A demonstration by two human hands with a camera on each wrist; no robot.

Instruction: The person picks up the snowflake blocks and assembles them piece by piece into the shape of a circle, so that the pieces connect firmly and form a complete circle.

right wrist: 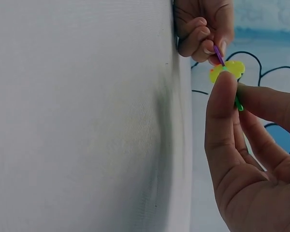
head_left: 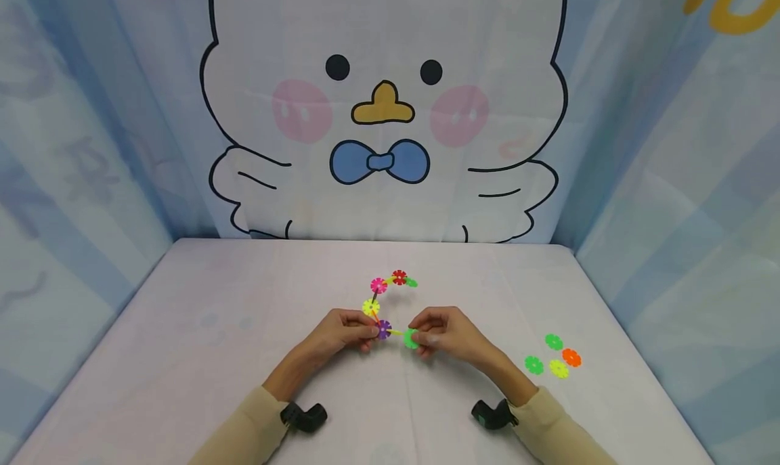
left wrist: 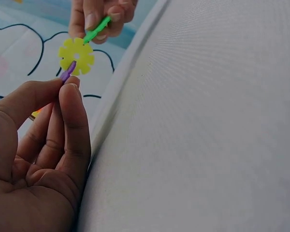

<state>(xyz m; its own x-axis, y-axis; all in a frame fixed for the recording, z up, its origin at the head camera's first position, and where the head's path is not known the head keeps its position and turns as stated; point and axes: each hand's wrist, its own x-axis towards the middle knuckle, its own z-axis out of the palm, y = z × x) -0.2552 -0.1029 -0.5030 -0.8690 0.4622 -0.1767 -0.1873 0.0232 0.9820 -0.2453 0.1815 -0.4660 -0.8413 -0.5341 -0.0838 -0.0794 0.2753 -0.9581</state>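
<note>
Between my hands runs a curved chain of small notched plastic snowflake discs. My left hand (head_left: 344,331) pinches the purple disc (head_left: 384,329) between thumb and fingers. A green disc (head_left: 410,339) at the chain's near right end is pinched by my right hand (head_left: 451,333). Joining these two is a yellow disc (left wrist: 87,59), edge-on in the head view and facing the camera in the left wrist view. Beyond the left fingers the chain bends away through another yellow disc (head_left: 370,307), a pink disc (head_left: 378,285) and a red disc (head_left: 399,277), ending in a tilted green one.
To the right on the white tabletop (head_left: 213,370) lie several loose discs, among them an orange disc (head_left: 571,357) and a yellow one (head_left: 558,369). A printed curtain (head_left: 390,208) with a cartoon figure hangs behind the table's far edge, and more curtain flanks both sides.
</note>
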